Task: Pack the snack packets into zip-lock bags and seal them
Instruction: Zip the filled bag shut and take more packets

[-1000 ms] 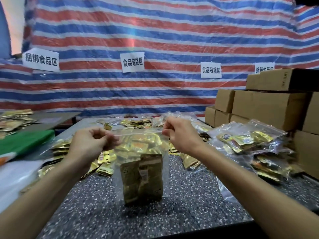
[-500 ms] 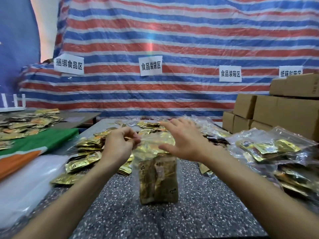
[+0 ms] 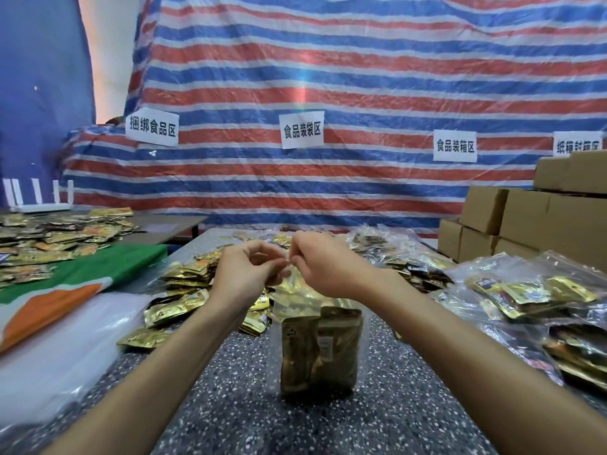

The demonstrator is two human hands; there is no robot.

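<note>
A clear plastic zip-lock bag [image 3: 315,303] is standing upright on the dark speckled stone table [image 3: 249,405], near its front middle, with flat foil snack packets [image 3: 302,359] sitting in its lower part. The left hand [image 3: 244,277] and the right hand [image 3: 328,267] are meeting side by side above it, pinching its top edge. Behind and left of the bag, a heap of loose gold foil packets [image 3: 184,290] is lying on the table. To the right, filled clear bags [image 3: 542,307] are lying piled. Brown cardboard boxes [image 3: 525,218] are sitting stacked behind those, at the far right. A green and orange cloth [image 3: 82,277] is lying to the left, and a striped plastic tarpaulin [image 3: 328,77] is hanging behind everything.
</note>
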